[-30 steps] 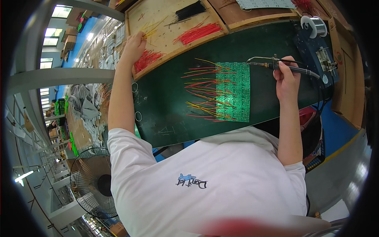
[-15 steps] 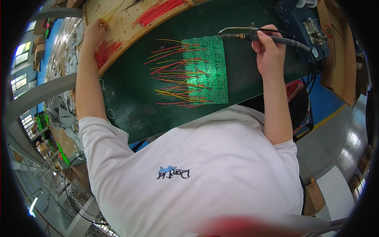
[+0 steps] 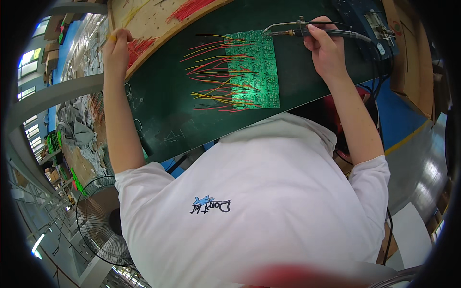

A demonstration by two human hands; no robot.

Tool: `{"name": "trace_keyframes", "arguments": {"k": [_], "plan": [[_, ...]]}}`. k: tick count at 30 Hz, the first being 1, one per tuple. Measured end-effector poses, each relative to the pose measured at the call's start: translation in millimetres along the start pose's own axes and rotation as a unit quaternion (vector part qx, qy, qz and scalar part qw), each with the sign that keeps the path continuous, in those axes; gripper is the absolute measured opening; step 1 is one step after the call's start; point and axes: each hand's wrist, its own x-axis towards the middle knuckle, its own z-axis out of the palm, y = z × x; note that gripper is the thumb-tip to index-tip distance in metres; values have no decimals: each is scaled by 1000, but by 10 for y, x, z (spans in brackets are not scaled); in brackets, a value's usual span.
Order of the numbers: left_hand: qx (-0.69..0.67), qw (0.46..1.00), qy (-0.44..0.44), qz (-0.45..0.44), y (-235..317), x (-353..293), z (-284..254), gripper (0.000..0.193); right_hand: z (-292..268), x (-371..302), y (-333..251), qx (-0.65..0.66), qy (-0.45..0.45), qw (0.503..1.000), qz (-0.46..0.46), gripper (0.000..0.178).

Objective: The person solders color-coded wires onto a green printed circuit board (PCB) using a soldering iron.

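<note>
My right hand is wrapped around a soldering iron with a curved metal tube along it. The iron's tip sits at the top right part of a green circuit board panel. Red and yellow wires stick out from the panel's left side in several rows. Over the left edge of the wooden tray, my left hand is closed with its fingers pinched together. A small yellow patch shows at those fingers; what they hold is too small to make out.
Red wires and yellow wires lie in the tray, with more red wires by my left hand. A dark green mat lies under the panel. A blue machine and cardboard box stand right; a fan is lower left.
My left hand has drawn back from the yellow wires toward me, fingers closed. The iron stays near the panel's top edge. The whole view has shifted, so the panel appears higher.
</note>
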Motion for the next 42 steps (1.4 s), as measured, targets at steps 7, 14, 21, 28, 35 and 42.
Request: {"name": "trace_keyframes", "arguments": {"k": [7,14,21,28,35,42], "plan": [[-462,886,16,-43,448,-1158,346,26,-15,-665,-541,-93,-4,994,59,9],[-478,876,14,-67,216,-1489,733,23,-45,-1921,-1003,-102,66,983,134,5],[-121,991,-50,18,1105,-1701,305,38,-263,-2197,-662,-17,147,987,60,10],[-171,979,-73,86,1557,-2017,894,20,-34,-1860,-318,-31,59,998,-2,13],[-70,980,-4,184,1826,-1388,1040,24,68,-1043,-515,-52,58,996,-37,9],[-37,985,1,167,1550,-828,1592,36,68,-242,-351,-100,35,994,-34,6]]}}
